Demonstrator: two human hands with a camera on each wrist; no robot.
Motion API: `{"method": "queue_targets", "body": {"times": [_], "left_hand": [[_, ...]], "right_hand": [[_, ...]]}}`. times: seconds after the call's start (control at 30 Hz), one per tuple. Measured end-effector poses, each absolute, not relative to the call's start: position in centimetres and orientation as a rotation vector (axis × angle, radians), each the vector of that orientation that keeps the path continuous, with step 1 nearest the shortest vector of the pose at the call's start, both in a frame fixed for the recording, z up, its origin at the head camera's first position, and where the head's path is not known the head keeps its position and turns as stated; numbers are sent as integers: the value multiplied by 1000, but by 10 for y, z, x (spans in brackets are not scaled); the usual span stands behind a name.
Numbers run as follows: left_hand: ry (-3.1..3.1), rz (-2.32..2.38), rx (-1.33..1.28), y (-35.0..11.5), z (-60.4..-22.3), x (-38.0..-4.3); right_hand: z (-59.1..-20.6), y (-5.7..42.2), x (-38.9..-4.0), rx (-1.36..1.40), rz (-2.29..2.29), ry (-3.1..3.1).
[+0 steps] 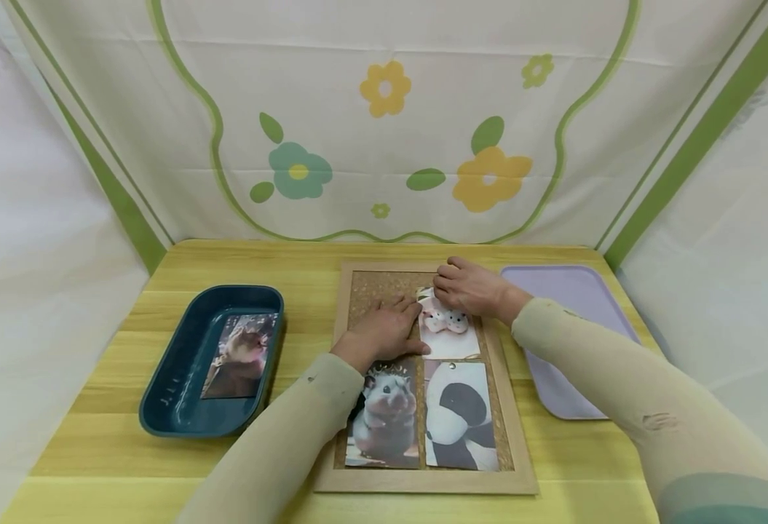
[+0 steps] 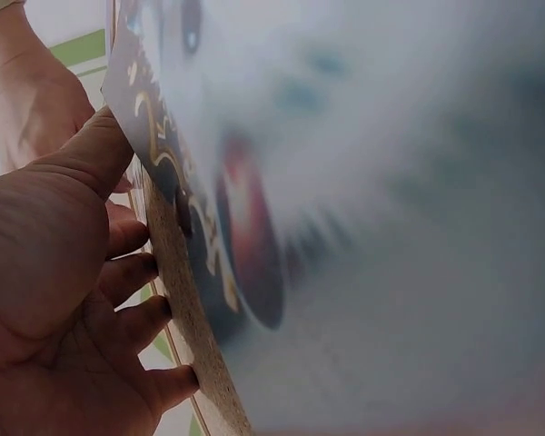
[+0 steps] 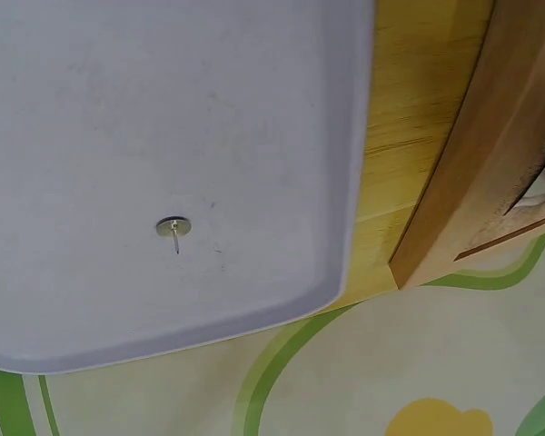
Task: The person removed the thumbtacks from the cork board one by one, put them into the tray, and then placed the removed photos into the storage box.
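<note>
A wood-framed cork board (image 1: 364, 282) lies on the table. My left hand (image 1: 386, 331) rests on the cork with fingers spread, its thumb at the edge of an upper-right photo of a whiskered white animal (image 1: 450, 343). At that photo's top edge, my right hand (image 1: 469, 286) has bent fingers; whatever lies under the fingertips is hidden. Below are a hamster photo (image 1: 386, 426) and a panda photo (image 1: 449, 429), the latter with a metal thumbtack (image 1: 452, 366) at its top. In the left wrist view, the left hand (image 2: 64, 282) spreads beside a blurred photo (image 2: 391, 272).
A dark blue tray (image 1: 154, 397) at left holds another animal photo (image 1: 242, 356). On the right, partly behind the right forearm, lies a lilac tray (image 1: 554, 280); the right wrist view shows a loose thumbtack (image 3: 173, 227) in it, point up. A flowered cloth (image 1: 338, 109) hangs behind the table.
</note>
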State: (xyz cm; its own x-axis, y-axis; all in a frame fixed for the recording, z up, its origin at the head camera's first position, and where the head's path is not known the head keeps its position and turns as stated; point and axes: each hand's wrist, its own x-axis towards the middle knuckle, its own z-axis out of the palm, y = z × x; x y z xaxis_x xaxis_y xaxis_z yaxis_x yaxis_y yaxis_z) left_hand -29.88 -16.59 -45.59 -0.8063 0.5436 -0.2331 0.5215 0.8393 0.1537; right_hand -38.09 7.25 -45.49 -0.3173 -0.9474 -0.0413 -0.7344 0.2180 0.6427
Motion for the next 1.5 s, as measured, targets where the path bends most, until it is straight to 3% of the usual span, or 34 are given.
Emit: {"method": "queue_targets", "body": {"times": [1.5], "left_hand": [[2750,119,803,-165,-457,-298]], "right_hand": [[-448,58,-391,1614,-952,-2140]]}}
